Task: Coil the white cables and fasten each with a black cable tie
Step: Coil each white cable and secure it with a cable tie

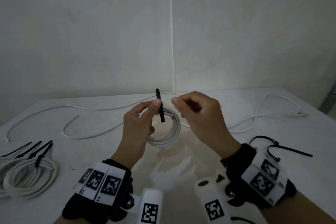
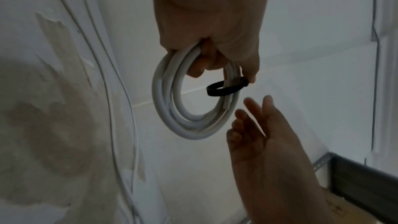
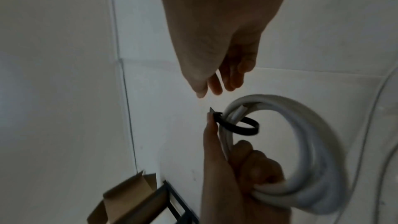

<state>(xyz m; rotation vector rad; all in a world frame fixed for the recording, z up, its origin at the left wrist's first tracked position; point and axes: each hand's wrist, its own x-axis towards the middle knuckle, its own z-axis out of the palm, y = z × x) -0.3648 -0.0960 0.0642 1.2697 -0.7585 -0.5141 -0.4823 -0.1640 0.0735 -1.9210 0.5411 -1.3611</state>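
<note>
Near left, finished coils (image 1: pixel 30 176) sat tied, and spare ties (image 1: pixel 272 148) lay near right by the wrist. Mid-table, the left hand (image 1: pixel 138 129) gripped the white coil (image 1: pixel 170 132) above the table (image 1: pixel 181 160), thumb pinning a loose black cable tie (image 1: pixel 160 105) round it. The right hand (image 1: pixel 201 114) hovered just beside, fingers loosely curled, holding nothing. Farther back, uncoiled cables (image 1: pixel 91 108) snaked across, nothing blocking them.
</note>
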